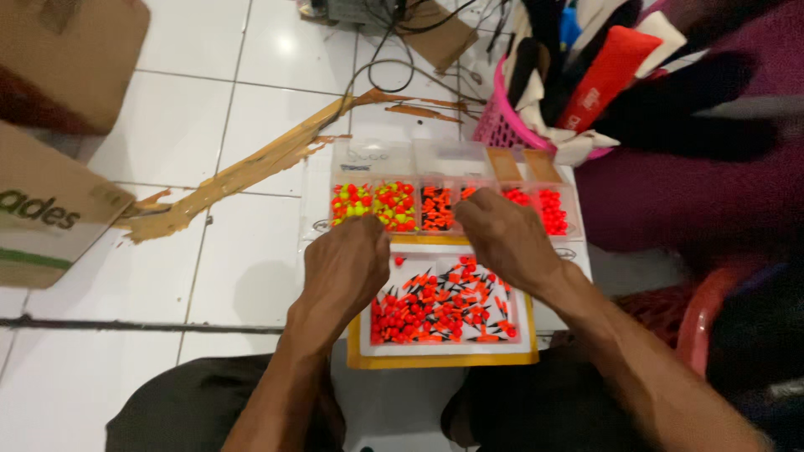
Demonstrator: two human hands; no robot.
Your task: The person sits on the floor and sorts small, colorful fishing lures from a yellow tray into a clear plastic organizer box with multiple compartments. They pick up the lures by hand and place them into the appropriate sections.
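Observation:
A white tray with a yellow rim [444,358] lies on the tiled floor in front of me, filled with several small red and black fishing floats [440,305]. Behind it stands a clear compartment box [368,159] holding yellow-red [373,205], orange-black [435,209] and red floats [548,209]. My left hand [345,266] hovers at the tray's left edge with its fingers curled down; what they pinch is hidden. My right hand [502,238] reaches over the box's middle compartments, fingers bent downward, and anything under them is out of sight.
Cardboard boxes [50,209] sit at the left. A torn strip of brown tape [243,172] lies across the tiles. A pink basket [502,125] stuffed with clothes stands at the back right, with cables [402,67] behind the box. A red plastic stool [703,318] is at my right.

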